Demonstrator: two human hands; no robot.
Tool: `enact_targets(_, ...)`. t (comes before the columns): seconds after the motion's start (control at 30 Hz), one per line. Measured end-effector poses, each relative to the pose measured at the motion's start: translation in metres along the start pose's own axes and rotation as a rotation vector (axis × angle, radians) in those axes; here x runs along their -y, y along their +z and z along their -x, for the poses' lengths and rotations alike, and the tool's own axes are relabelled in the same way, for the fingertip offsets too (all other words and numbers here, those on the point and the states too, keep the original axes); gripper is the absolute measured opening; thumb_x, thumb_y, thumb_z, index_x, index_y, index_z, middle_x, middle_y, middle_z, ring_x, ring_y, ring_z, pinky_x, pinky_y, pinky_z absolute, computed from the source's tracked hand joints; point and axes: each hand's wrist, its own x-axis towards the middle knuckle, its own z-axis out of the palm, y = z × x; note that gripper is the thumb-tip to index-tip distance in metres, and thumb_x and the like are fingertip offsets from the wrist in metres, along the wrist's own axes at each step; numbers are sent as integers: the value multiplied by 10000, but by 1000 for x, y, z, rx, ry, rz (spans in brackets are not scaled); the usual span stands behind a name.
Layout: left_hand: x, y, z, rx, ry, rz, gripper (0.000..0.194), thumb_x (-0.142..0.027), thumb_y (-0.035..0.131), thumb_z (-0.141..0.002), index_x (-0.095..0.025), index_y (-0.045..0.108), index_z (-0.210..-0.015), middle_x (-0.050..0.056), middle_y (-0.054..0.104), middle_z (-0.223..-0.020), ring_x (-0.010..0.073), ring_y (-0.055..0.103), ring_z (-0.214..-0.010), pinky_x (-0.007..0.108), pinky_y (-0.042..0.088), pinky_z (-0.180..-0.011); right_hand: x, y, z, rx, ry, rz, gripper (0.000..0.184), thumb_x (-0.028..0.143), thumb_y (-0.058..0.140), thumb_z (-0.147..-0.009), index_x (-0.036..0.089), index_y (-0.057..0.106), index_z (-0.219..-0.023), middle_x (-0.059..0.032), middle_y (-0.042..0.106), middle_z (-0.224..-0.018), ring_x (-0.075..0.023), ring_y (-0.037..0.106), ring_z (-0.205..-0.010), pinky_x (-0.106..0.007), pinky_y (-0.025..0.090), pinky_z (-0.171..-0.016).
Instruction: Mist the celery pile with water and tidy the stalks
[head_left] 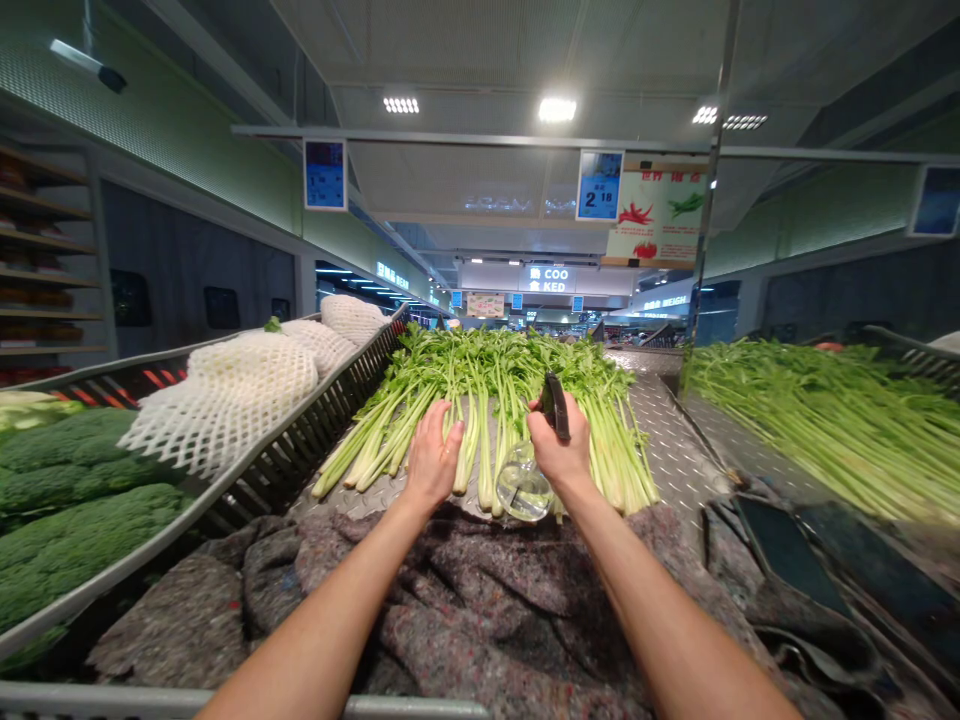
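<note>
Rows of celery lie on a patterned metal shelf, stalk ends toward me and leaves at the back. My right hand is wrapped round the neck of a spray bottle, its black spray head above the fist. The clear round bottle tilts below, over the stalk ends, with some liquid inside. My left hand is over the stalks left of the middle, fingers stretched forward and thumb apart. It grips nothing that I can see; whether its fingertips touch the celery I cannot tell.
A crumpled grey felt blanket covers the front. To the left, a black crate wall separates broccoli and white foam netting. A mirror panel on the right reflects the celery. A dark phone rests on cloth at the right.
</note>
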Motion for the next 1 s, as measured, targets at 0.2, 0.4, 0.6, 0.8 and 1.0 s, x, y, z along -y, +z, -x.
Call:
enact_targets(0.2, -1, -1, 0, 7, -6, 0, 472, -416, 274, -822, -129, 413, -1170, 128, 442, -1236, 221, 367, -1181, 412, 270, -1004, -2, 0, -2, -22, 1, 40, 223, 286, 487, -629, 175, 532, -818, 2, 553, -697, -144, 487, -603, -273, 360, -568)
enact_targets(0.4, -2, -1, 1, 18, -17, -12, 477, -410, 271, -825, -119, 409, -1177, 132, 435, -1248, 221, 364, -1186, 412, 272, -1005, -2, -1, -1, 3, 26, 35, 232, 295, 472, -646, 170, 527, -833, 7, 524, -671, -133, 466, -562, -263, 346, -521)
enact_targets(0.6, -3, -2, 1, 28, -14, -13, 492, -410, 261, -828, -99, 403, -1182, 139, 438, -1245, 218, 366, -1181, 406, 276, -1004, -3, -1, -1, -11, 16, 29, 225, 299, 478, -644, 173, 524, -825, 10, 526, -683, -138, 473, -585, -269, 353, -551)
enact_targets(0.8, -3, -2, 1, 37, -13, 10, 486, -418, 265, -823, -114, 409, -1174, 136, 451, -1231, 222, 375, -1177, 422, 282, -997, -5, 0, -2, -112, -2, -25, 246, 291, 495, -640, 181, 524, -857, -1, 562, -757, -144, 495, -626, -271, 365, -592)
enact_targets(1.0, -3, -1, 1, 53, -24, 18, 488, -421, 271, -820, -121, 410, -1180, 132, 457, -1229, 226, 394, -1164, 426, 295, -987, -7, 2, -3, -102, 1, -22, 243, 305, 491, -638, 181, 522, -844, -4, 559, -764, -145, 494, -639, -268, 365, -594)
